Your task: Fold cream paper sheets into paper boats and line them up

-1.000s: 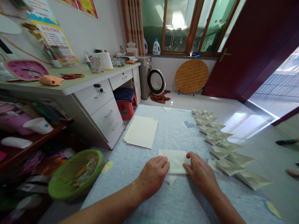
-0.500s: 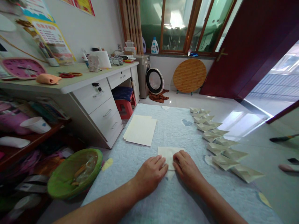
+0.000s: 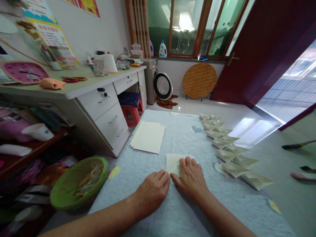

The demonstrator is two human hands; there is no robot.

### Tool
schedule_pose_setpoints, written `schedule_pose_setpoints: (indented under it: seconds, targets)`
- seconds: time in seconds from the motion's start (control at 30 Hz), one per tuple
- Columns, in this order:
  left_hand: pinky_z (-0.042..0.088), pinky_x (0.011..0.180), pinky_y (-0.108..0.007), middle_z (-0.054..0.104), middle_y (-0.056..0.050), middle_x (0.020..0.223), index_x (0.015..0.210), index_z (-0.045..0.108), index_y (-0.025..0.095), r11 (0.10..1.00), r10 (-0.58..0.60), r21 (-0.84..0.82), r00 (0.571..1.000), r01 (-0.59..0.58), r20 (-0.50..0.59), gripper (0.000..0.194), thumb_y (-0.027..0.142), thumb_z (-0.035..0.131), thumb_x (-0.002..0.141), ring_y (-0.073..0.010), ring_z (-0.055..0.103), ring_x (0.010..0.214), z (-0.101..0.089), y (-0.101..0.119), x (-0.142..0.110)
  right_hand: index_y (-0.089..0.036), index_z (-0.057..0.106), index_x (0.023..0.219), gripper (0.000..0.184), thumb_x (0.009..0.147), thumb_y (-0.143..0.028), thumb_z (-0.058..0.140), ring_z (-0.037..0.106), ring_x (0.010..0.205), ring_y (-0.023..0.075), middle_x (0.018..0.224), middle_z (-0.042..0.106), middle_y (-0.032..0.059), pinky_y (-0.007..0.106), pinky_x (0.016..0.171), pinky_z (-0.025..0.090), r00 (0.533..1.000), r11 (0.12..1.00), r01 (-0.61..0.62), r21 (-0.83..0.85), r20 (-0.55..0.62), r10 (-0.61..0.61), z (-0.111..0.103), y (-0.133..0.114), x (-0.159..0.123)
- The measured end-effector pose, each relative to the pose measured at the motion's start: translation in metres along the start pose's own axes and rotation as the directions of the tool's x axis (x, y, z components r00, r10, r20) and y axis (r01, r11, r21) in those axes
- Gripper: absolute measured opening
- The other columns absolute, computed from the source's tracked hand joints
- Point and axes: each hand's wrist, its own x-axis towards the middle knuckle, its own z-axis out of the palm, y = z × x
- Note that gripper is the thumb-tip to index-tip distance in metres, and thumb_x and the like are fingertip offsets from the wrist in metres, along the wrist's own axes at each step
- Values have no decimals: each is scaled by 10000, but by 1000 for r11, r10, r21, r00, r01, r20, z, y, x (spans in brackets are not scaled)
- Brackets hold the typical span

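A folded sheet of pale paper (image 3: 172,162) lies on the cloth-covered table in front of me. My right hand (image 3: 192,177) rests flat over its right part, fingers stretched out and thumb reaching left. At the lower left corner of that paper, my left hand (image 3: 156,187) is closed, fingers curled and pressed together on its edge; the fingertips are partly hidden. Further back to the left is a small stack of flat paper sheets (image 3: 148,137). Folded paper boats (image 3: 235,169) stand in a double row along the right side.
The table wears a light blue quilted cloth (image 3: 133,214). Left of it are a green basket (image 3: 55,194) with plastic wrapping inside, a white drawer desk (image 3: 106,107) and a red stool (image 3: 133,113). A washing machine (image 3: 150,79) with its door open stands behind.
My right hand has spread out flat and slid left over the paper. My left hand has shifted slightly left and down to the paper's lower left corner.
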Motion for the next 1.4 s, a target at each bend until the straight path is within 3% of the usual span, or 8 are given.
schedule_pose_setpoints:
  seconds: [0.37, 0.67, 0.77, 0.87, 0.97, 1.13, 1.27, 1.4]
  targets:
    - [567, 874, -375, 659, -171, 1148, 1118, 634, 54, 995, 29, 96, 999, -31, 16, 293, 41, 486, 865, -265, 629, 1039, -3, 1, -5, -240, 544, 1278, 394, 912, -387, 534, 519, 992, 290, 1052, 579, 92, 411, 847, 364, 999, 999, -47, -11, -16, 47, 2, 57, -19]
    - [558, 907, -388, 650, -184, 1189, 1167, 609, 36, 997, 46, 65, 997, -43, -58, 329, 28, 496, 858, -283, 626, 1084, 5, -4, -8, -250, 525, 1313, 389, 925, -265, 500, 529, 980, 291, 1071, 596, 91, 440, 872, 410, 996, 1000, -29, -2, -82, 28, 10, 89, -32]
    - [566, 863, -379, 660, -156, 1130, 1080, 628, 74, 1000, 13, -19, 1000, -13, 19, 253, 37, 497, 867, -265, 630, 1039, -5, -6, -1, -224, 554, 1248, 339, 919, -205, 478, 542, 968, 272, 1051, 605, 95, 423, 883, 427, 995, 998, 1, 60, -97, 5, 8, 91, -33]
    - [569, 766, -382, 659, -71, 912, 866, 618, 154, 985, -100, -125, 985, 118, 142, 130, 121, 499, 905, -230, 629, 845, -24, -4, 14, -173, 571, 1183, 310, 880, -170, 505, 534, 1051, 267, 1137, 599, 122, 415, 951, 413, 989, 982, 126, 144, -94, -113, 1, 82, -32]
    - [526, 883, -427, 637, -89, 1045, 980, 594, 165, 966, -172, -179, 980, 187, 98, 136, 244, 616, 871, -265, 592, 1003, -35, 2, 30, -174, 547, 1237, 481, 766, -75, 551, 485, 1195, 281, 1294, 571, 119, 433, 1032, 356, 960, 945, 281, 170, -70, -273, -9, 68, -28]
    - [477, 961, -430, 614, -93, 1145, 1077, 565, 162, 962, -151, -221, 987, 159, 52, 236, 253, 632, 869, -264, 545, 1102, -24, 10, 46, -195, 622, 1031, 335, 791, -2, 491, 587, 1050, 241, 1111, 682, 67, 439, 995, 363, 928, 921, 370, 126, 2, -373, -16, 58, -15]
    - [501, 896, -400, 632, -65, 1072, 1005, 580, 169, 973, -154, -175, 988, 150, -10, 104, 191, 583, 904, -244, 559, 1024, -9, 12, 49, -189, 622, 865, 225, 800, -8, 507, 611, 888, 202, 934, 700, 50, 416, 968, 385, 889, 883, 450, 130, -158, -430, -7, 63, -12]
    - [519, 738, -361, 647, -38, 951, 906, 596, 179, 992, -118, -63, 984, 111, -132, 18, 169, 582, 911, -233, 566, 867, 1, 8, 49, -183, 604, 849, 226, 830, -5, 466, 604, 820, 174, 839, 681, 40, 410, 968, 405, 799, 816, 551, 175, -391, -456, 1, 64, -14]
